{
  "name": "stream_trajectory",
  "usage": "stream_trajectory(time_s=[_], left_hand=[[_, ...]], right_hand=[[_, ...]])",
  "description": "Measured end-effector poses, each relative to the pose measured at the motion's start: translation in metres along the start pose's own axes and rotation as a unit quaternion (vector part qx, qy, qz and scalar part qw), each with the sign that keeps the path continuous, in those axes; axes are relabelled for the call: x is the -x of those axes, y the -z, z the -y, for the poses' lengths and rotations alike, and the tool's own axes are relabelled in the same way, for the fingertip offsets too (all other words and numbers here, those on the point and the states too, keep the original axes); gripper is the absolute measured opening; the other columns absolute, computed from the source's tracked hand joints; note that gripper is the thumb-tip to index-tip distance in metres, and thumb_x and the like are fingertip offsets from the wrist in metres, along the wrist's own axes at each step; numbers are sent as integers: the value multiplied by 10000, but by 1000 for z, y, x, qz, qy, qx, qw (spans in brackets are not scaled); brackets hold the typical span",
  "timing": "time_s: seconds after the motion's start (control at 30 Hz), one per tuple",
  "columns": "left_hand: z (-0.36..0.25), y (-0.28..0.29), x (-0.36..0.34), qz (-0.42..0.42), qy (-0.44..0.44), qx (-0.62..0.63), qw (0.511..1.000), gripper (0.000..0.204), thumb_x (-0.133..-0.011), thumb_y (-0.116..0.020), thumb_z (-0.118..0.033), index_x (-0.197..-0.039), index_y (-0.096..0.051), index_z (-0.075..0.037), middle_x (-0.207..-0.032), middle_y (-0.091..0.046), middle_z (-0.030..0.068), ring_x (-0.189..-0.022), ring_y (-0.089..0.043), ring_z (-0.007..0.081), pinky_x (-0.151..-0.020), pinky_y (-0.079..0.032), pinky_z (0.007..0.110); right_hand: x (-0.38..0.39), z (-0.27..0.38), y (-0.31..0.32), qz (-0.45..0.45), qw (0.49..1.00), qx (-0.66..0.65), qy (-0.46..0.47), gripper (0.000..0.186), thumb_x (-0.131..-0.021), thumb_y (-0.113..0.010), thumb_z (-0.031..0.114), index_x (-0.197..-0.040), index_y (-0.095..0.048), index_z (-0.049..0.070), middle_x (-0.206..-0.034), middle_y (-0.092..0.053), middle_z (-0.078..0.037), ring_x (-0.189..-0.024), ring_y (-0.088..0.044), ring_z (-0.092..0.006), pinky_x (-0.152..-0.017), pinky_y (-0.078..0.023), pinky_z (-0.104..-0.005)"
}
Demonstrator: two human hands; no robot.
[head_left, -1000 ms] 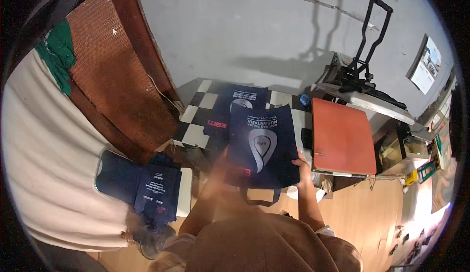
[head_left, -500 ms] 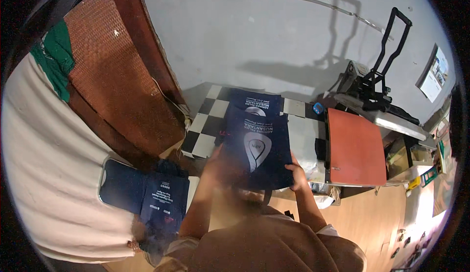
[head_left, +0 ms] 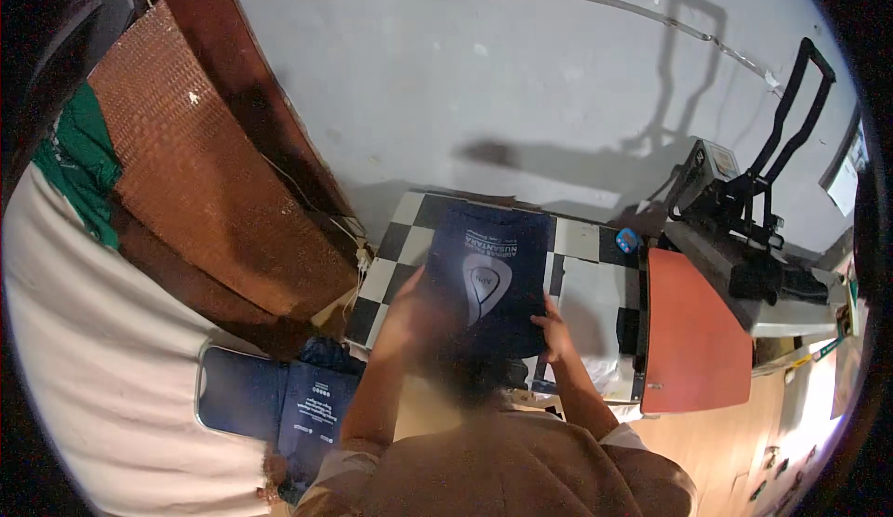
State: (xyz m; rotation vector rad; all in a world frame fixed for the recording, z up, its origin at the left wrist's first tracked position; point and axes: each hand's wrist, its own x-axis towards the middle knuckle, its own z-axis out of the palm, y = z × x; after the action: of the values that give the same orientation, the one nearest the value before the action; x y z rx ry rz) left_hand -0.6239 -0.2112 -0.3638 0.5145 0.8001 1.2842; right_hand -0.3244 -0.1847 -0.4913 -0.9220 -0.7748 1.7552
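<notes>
A navy cloth bag [head_left: 521, 317] with a pale drop-shaped print is spread flat over the checkered table [head_left: 391, 280], its print upside down to me. My right hand [head_left: 555, 334] grips the bag's right edge, thumb on top. At the left edge, my left hand [head_left: 407, 311] holds the bag too, though a hazy smear blurs its fingers. The held bag covers the other navy bag on the table. Whether it rests on it or hovers just above, I cannot tell.
More navy printed cloth [head_left: 316, 410] lies on a metal-framed chair [head_left: 199, 382] at the left, beside a cream curtain [head_left: 121, 359]. Right of the table stand a red-orange panel [head_left: 698, 331] and a black folding handle [head_left: 791, 108]. A small blue object [head_left: 626, 240] sits at the table's back.
The held bag has moved back over the bag on the table, which is now hidden under it. Both hands moved with it, and my view has shifted slightly.
</notes>
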Motion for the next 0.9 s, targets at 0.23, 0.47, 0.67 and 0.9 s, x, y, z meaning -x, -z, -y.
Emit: stream_trajectory(time_s=[0.23,0.47,0.67,0.9], left_hand=[[5,8,-39,-79,18,-69,994,790,-709,-458,85,-1486,-407,-50,-1478,-456,114,-819,-574,120,-782,-468,251],[70,147,-83,-135,18,-75,988,710,-789,-568,31,-1476,-407,-47,-1453,-462,137,-1186,-550,232,-944,-479,375],[61,108,-65,-92,-21,-540,836,595,-839,-657,-32,-1408,-485,-72,-1382,-504,170,-1230,-526,321,-1017,-452,435],[100,224,-79,-176,-156,-699,675,356,-894,-647,-216,-1201,-635,-37,-1082,-669,213,-1039,-630,353,-899,-499,448]], right_hand=[[-34,-16,10,-42,998,-31,-29,825,-815,-452,-111,-1562,-243,169,-1397,-531,-95,-986,-628,-240,-857,-532,-360],[-45,-67,29,-73,997,9,37,806,-789,-471,-136,-1531,-297,126,-1433,-491,-115,-1251,-518,-257,-1035,-423,-373],[-28,-89,69,-182,938,270,116,726,-738,-602,-109,-1411,-458,118,-1182,-575,-112,-1005,-596,-235,-893,-480,-358],[-13,-98,25,-236,801,491,248,614,-772,-647,-75,-1345,-502,92,-979,-610,-123,-858,-615,-216,-787,-516,-343]])
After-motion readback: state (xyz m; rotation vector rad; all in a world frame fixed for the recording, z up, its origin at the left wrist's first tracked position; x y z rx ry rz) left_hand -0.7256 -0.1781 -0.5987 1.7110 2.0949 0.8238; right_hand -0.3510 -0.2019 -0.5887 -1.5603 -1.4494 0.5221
